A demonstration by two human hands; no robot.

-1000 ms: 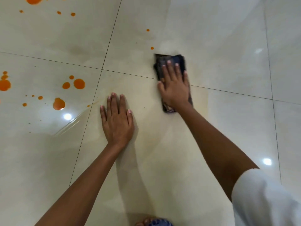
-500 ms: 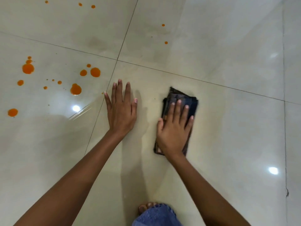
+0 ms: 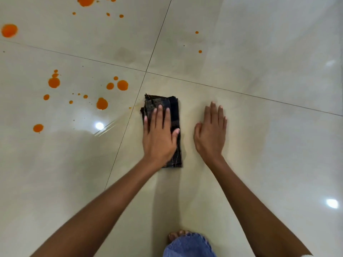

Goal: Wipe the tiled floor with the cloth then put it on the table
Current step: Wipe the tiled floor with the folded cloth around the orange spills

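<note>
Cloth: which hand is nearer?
Left. The left hand lies flat on top of the cloth, pressing it to the tiled floor. The right hand rests on bare tile to the cloth's right, not touching it.

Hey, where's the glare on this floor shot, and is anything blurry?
Head view: the glossy tiled floor shows one glare spot left of the cloth and another lower right; a soft shadow lies beneath the left forearm; the left hand on the cloth looks slightly blurred, the right hand sharper.
</note>
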